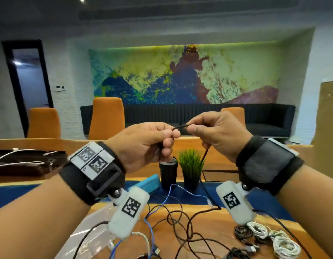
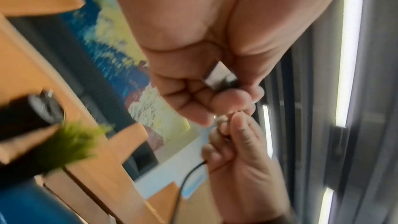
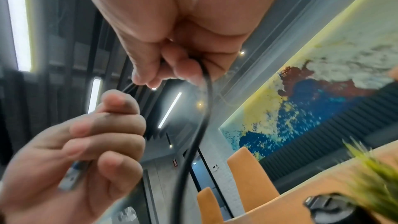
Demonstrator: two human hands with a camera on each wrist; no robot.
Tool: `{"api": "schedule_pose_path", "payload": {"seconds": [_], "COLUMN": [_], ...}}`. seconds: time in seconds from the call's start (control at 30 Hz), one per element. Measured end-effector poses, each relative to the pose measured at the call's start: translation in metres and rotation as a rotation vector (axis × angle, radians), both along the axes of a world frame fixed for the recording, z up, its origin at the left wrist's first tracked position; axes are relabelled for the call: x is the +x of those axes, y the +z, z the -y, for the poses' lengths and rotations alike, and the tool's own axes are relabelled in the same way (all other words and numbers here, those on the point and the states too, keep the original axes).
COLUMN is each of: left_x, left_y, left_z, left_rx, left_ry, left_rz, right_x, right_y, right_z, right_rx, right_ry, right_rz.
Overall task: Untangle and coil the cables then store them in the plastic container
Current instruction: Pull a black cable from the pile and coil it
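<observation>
Both hands are raised above the table with a thin black cable (image 1: 180,126) stretched between them. My left hand (image 1: 172,135) pinches one end of it, and its silver USB plug (image 2: 217,76) lies inside the curled fingers (image 2: 193,94). My right hand (image 1: 192,128) pinches the cable a short way along. From there the black cable (image 3: 202,125) hangs down to the table. A tangle of blue (image 1: 152,227) and dark brown cables (image 1: 188,228) lies below. The clear plastic container (image 1: 83,230) sits at lower left, partly hidden by my left wrist.
Coiled white cables (image 1: 281,243) and black cables (image 1: 243,233) lie at lower right. A black cup (image 1: 168,174), a small green plant (image 1: 191,163) and a cyan box (image 1: 149,183) stand mid-table. A dark tray (image 1: 21,165) with white cables sits far left. Orange chairs (image 1: 107,118) stand behind.
</observation>
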State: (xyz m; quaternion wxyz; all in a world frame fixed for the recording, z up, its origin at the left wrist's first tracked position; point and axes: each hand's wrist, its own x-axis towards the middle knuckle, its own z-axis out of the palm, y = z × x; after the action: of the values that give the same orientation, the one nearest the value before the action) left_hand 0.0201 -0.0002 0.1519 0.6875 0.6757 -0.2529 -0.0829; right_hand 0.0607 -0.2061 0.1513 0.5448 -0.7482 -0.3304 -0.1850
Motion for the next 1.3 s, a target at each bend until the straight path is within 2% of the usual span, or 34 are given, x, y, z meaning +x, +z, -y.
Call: {"api": "schedule_pose_path", "payload": {"seconds": [0.07,0.1,0.17,0.2,0.27,0.33,0.4,0.43,0.47,0.57,0.7,0.77,0.83,0.9,0.93,0.97,1.03,1.1,1.13,1.2,1.3], "left_x": [-0.002,0.0,0.005,0.009,0.018,0.027,0.034,0.036,0.035,0.031,0.028,0.024,0.021,0.023,0.025,0.028,0.033,0.038,0.037,0.029,0.016], "left_y": [0.001,0.001,0.004,0.006,0.008,0.006,0.001,-0.001,-0.002,-0.004,-0.008,-0.004,0.003,0.01,0.011,0.01,0.004,-0.007,-0.01,-0.011,-0.003], "left_z": [0.002,0.003,0.005,0.008,0.012,0.014,0.01,0.008,0.006,0.004,0.006,0.007,0.005,0.007,0.009,0.011,0.013,0.008,0.006,0.004,0.005], "left_rx": [-0.279,-0.37,-0.455,-0.46,-0.315,0.078,0.463,0.581,0.623,0.474,0.221,0.01,-0.222,-0.363,-0.335,-0.223,0.132,0.426,0.499,0.461,0.122], "left_ry": [-0.037,-0.039,-0.046,-0.043,0.051,0.271,0.35,0.352,0.352,0.305,0.136,0.012,-0.085,-0.101,-0.03,0.095,0.339,0.386,0.379,0.309,0.084], "left_rz": [-0.059,-0.068,-0.057,-0.034,0.096,0.378,0.594,0.628,0.61,0.387,0.174,0.061,-0.01,0.006,0.063,0.159,0.394,0.53,0.536,0.429,0.129], "right_x": [0.006,0.01,0.013,0.011,0.004,-0.003,-0.009,-0.01,-0.009,0.0,0.019,0.026,0.027,0.023,0.019,0.014,0.005,0.0,0.0,0.003,0.013], "right_y": [-0.01,-0.018,-0.037,-0.044,-0.048,-0.037,-0.014,-0.002,0.01,0.03,0.026,0.013,-0.009,-0.032,-0.04,-0.043,-0.034,-0.013,-0.001,0.017,0.019], "right_z": [-0.002,-0.006,-0.016,-0.021,-0.026,-0.024,-0.017,-0.012,-0.007,0.001,-0.002,-0.003,-0.01,-0.018,-0.02,-0.021,-0.018,-0.01,-0.005,0.003,-0.002], "right_rx": [0.09,0.063,-0.123,-0.279,-0.617,-0.775,-0.737,-0.675,-0.621,-0.518,-0.238,-0.069,0.021,-0.102,-0.244,-0.408,-0.62,-0.587,-0.513,-0.376,-0.142], "right_ry": [0.001,-0.003,-0.002,-0.005,-0.019,-0.056,-0.111,-0.14,-0.177,-0.253,-0.221,-0.198,-0.14,-0.082,-0.065,-0.061,-0.104,-0.17,-0.187,-0.202,-0.136], "right_rz": [-0.092,-0.135,-0.213,-0.231,-0.195,-0.109,0.0,0.058,0.112,0.251,0.311,0.229,0.054,-0.022,-0.005,0.041,0.175,0.293,0.33,0.357,0.265]}}
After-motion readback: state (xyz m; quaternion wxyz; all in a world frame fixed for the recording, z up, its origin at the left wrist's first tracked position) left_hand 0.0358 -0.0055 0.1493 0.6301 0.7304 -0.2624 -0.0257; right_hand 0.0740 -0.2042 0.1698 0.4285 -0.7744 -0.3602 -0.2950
